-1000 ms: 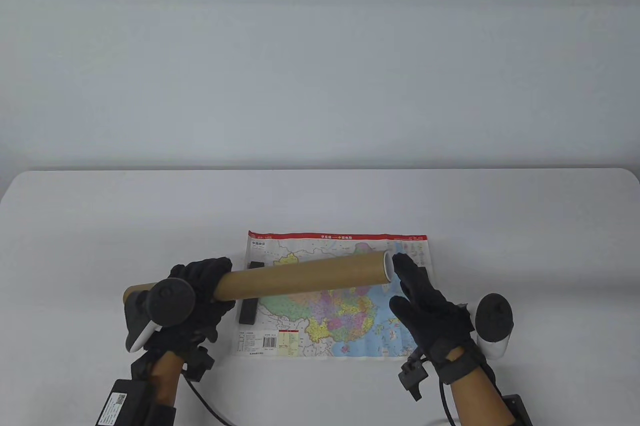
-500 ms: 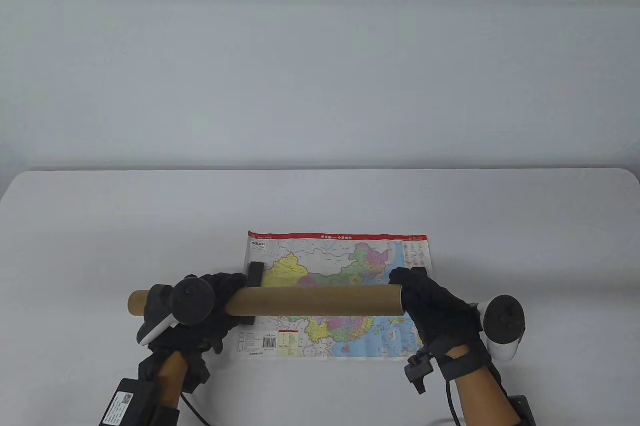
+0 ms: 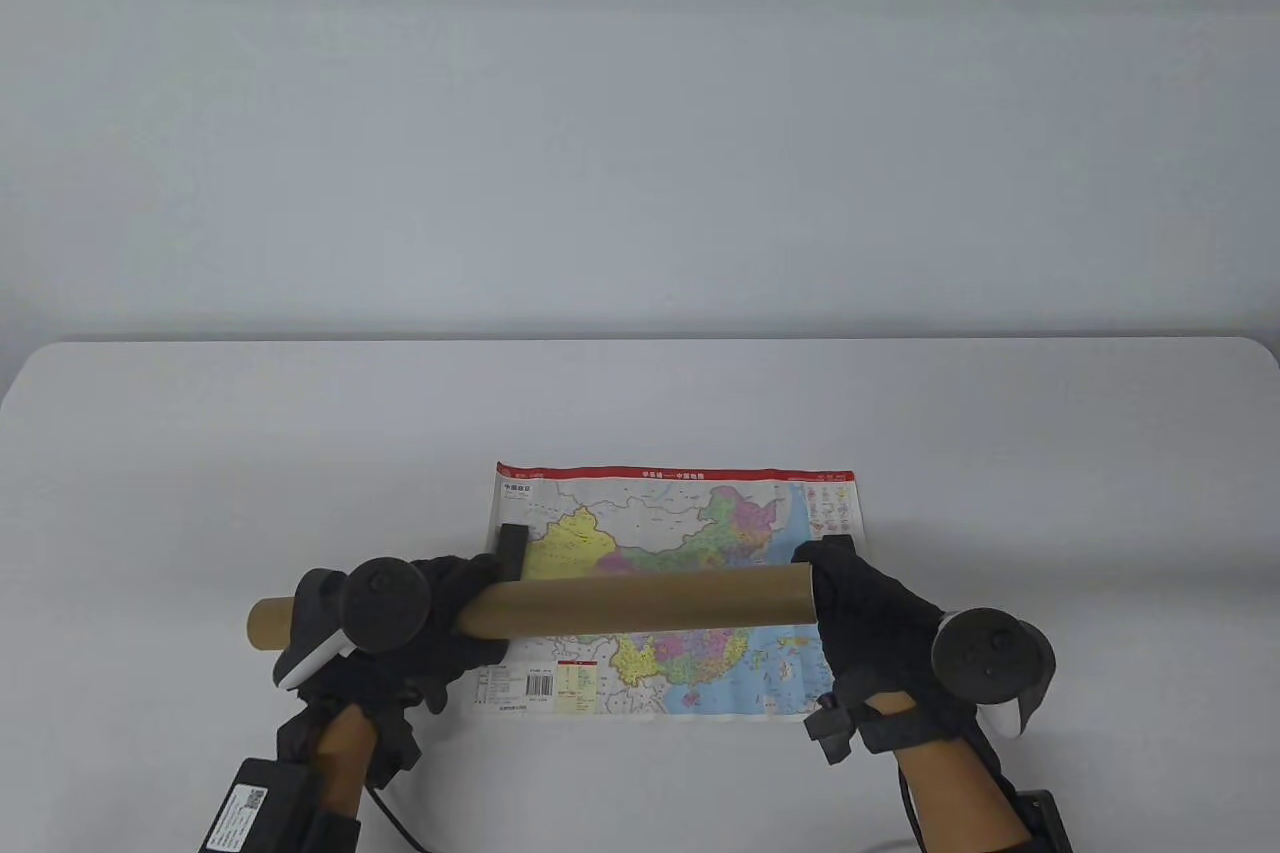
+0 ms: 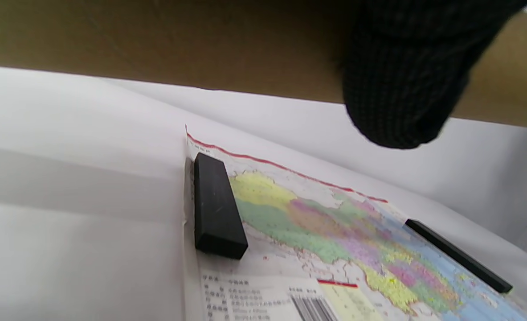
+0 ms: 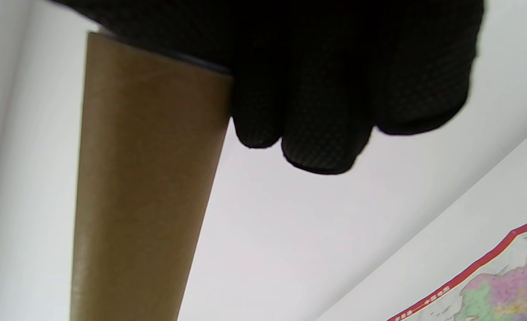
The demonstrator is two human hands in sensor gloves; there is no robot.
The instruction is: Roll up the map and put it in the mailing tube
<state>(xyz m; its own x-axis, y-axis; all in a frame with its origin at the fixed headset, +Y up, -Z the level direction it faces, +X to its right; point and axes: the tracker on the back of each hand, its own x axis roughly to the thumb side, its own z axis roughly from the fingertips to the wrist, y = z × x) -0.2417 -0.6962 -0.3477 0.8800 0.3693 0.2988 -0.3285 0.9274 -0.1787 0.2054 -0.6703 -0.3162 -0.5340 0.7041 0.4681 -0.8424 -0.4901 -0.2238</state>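
1. The mailing tube (image 3: 640, 601) is one brown cardboard cylinder, held level in the air above the near half of the map, its length running left to right, the right end slightly farther than the left. What is inside it cannot be told, since both ends are turned away or covered.
2. The left hand (image 3: 440, 623) grips the tube near its left end, fingers wrapped round the barrel; a short stub of tube sticks out past the hand to the left. In the left wrist view one gloved fingertip (image 4: 401, 89) curls over the cardboard.
3. The right hand (image 3: 875, 618) covers the tube's right end, fingers bent and closed over the rim (the right wrist view shows the fingertips (image 5: 321, 133) bunched together right at the end of the tube (image 5: 143, 187)). Whether they have hold of a cap there I cannot tell.
4. One map (image 3: 690, 518) lies flat and unrolled on the table (image 3: 200, 453), red border along its far edge, barcode panel at its near left corner.
5. Two black bar weights rest on the map: the left bar (image 4: 216, 207) along its left edge and the right bar (image 4: 459, 256) along its right edge, well apart. From above only the far tip of each shows past the tube and hands.
6. One tracker sits on the back of each hand, two in all.
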